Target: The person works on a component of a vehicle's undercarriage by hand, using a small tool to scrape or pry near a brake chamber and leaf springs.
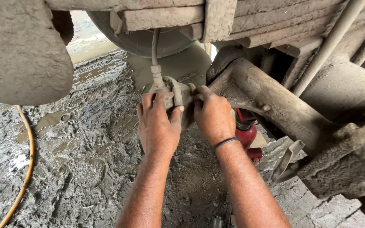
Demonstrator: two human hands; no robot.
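Gripping: my left hand [159, 126] and right hand [214, 116] both curl around the mud-caked brake part [181, 96].
Position: dead ahead under the axle beam [267, 95], hose [154, 46] rising upward (red jack [246, 128] behind right wrist).
Nearer: neither; both touching.

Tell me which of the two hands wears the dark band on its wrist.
The right hand, the one nearer the red jack. The left hand has a bare wrist. Both grip the mud-caked part.

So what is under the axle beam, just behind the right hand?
A red bottle jack stands under the mud-caked axle beam. The right hand and wrist cover its left side; its base is mostly hidden.
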